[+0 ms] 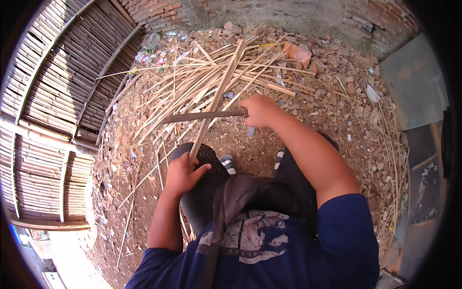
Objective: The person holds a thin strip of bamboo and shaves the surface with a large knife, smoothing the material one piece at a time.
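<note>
My left hand (pixel 183 174) is closed around the near end of a long bamboo strip (pixel 224 84), just above my left knee, with the thumb sticking out to the side. The strip slants away and slightly right, its far end over a heap of strips. In my right hand (pixel 261 111) is the handle of a machete (pixel 202 116), gripped in a fist. Its dark blade points left and crosses above the held strip. Whether blade and strip touch, I cannot tell.
A loose pile of split bamboo strips (pixel 185 91) covers the ground ahead. Broken brick and litter lie around, with an orange block (pixel 298 54) at the far right. A bamboo slat wall (pixel 57 72) stands left, a brick wall (pixel 298 19) behind, grey panels (pixel 415 82) right.
</note>
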The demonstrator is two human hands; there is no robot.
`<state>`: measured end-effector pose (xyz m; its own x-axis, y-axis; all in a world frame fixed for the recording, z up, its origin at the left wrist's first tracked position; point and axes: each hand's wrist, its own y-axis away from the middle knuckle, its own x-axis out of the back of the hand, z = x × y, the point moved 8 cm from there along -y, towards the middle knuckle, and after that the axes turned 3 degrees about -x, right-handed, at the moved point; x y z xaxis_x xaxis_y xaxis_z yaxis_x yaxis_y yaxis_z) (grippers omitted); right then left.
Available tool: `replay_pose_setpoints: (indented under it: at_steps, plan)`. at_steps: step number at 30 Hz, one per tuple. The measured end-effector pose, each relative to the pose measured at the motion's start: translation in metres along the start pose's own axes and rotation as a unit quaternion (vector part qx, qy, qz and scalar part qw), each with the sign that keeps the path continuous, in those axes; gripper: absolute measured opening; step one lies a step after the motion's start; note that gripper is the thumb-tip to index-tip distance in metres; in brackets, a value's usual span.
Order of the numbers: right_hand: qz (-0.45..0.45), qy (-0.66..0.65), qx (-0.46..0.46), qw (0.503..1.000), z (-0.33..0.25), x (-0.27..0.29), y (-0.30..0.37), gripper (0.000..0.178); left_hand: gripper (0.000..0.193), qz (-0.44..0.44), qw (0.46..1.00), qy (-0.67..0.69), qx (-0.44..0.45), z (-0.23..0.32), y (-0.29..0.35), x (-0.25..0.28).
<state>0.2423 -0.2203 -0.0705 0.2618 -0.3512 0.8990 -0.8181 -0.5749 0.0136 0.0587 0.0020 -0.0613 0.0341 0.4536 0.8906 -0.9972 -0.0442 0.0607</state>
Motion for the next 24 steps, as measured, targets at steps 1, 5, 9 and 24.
replay_pose_setpoints:
  at_steps: [1,5,9,24]
  plan:
    - [0.007,-0.003,0.0,1.0,0.001,-0.002,-0.002,0.018,0.053,0.014,1.0,0.003,-0.003,-0.002,0.0,0.002]
    - [0.009,0.0,0.013,1.0,-0.012,-0.003,0.003,0.018,0.053,0.014,1.0,0.009,0.026,-0.003,0.003,0.005]
    - [0.034,0.069,0.078,0.994,-0.039,0.0,0.019,0.02,0.052,0.019,1.0,0.0,0.021,-0.003,0.005,0.004]
    - [-0.003,0.009,-0.028,1.0,-0.003,-0.005,0.006,0.023,0.052,-0.015,1.0,-0.023,0.013,0.001,-0.003,0.003]
